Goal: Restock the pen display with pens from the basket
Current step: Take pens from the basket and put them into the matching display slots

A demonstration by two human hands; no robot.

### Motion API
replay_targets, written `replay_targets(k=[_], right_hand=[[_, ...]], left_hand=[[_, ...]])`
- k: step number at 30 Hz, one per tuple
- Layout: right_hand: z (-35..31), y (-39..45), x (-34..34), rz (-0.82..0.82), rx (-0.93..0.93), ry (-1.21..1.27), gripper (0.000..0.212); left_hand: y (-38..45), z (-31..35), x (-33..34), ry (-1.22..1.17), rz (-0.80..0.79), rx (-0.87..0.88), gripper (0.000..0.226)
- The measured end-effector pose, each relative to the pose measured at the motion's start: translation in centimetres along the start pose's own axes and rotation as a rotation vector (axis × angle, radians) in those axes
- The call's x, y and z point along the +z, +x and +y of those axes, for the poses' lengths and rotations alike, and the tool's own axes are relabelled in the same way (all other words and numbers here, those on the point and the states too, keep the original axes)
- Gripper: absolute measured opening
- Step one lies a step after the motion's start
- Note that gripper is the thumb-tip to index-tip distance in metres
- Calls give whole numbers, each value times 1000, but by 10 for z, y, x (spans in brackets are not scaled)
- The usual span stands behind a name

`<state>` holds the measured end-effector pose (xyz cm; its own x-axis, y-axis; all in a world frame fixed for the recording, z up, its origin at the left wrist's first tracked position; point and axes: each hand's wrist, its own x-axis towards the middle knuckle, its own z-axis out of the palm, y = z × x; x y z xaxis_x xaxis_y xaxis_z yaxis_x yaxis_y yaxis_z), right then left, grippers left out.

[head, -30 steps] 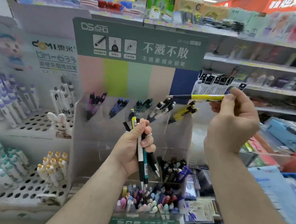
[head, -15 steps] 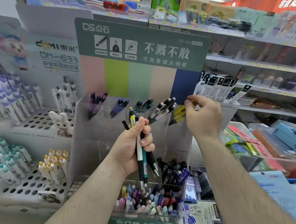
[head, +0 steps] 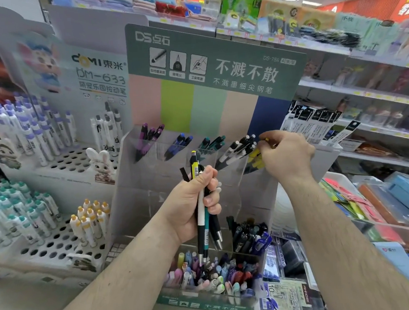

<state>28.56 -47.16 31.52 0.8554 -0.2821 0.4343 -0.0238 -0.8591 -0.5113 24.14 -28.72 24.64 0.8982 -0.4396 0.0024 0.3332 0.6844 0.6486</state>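
Note:
The clear pen display under a green header card has slots of purple, blue, teal, white-and-black and yellow pens. My left hand grips a bunch of pens upright in front of it, a yellow-topped one tallest. My right hand is at the rightmost slot, its curled fingers pinching a yellow pen among the yellow pens there; most of that pen is hidden by the hand. No basket is in view.
A clear tray of mixed pens stands below the display. White pegboard racks of pens fill the left. Packaged refills hang right of the display, with shelves and bins of stationery beyond.
My right hand carried the yellow pen from mid-air on the right down and left into the rightmost slot. My left hand kept its bunch in place.

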Motion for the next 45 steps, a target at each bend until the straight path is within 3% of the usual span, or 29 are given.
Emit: replay_targets(k=[3,7,9,11,13,15,18,23,26,31,35,37,40,45], right_hand=[[-1,0,-2,13,11,-49,26],[-9,-26,1,287,-93,98,26],[-24,-42,3,185,-120,297,13],[-42,-53,6,-123,-47,422,4],[-51,-59,13,-364,3,447,14],[-53,-64,21,-456,25,438,23],[-55,-70,24,-460,6,478,17],[-60,-61,18,-200,150,758,24],[-54,-53,10,-47,284,984,24],[-50,-65,25,-55,447,1221,26],[-48,-73,32,-137,568,1336,25],[-47,-74,32,-162,615,1383,27],[-48,-76,32,-156,620,1355,26],[-48,-78,31,-60,488,1241,18]], left_hand=[[-4,2,-1,16,9,2,15],[-6,3,-5,88,14,0,15],[-6,3,-7,162,7,-7,20],[-7,2,-8,239,4,-17,18],[-9,1,-9,328,12,-24,16],[-13,1,-9,408,11,-35,20],[-17,4,-12,450,-4,-65,20],[-27,2,-26,529,-9,-193,16],[-33,3,-36,399,92,-172,9],[-29,9,-42,29,177,-52,24],[-26,15,-50,-172,100,23,13],[-25,17,-55,-218,22,33,30],[-25,17,-57,-239,-23,41,40],[-21,21,-54,-331,-26,19,35]])
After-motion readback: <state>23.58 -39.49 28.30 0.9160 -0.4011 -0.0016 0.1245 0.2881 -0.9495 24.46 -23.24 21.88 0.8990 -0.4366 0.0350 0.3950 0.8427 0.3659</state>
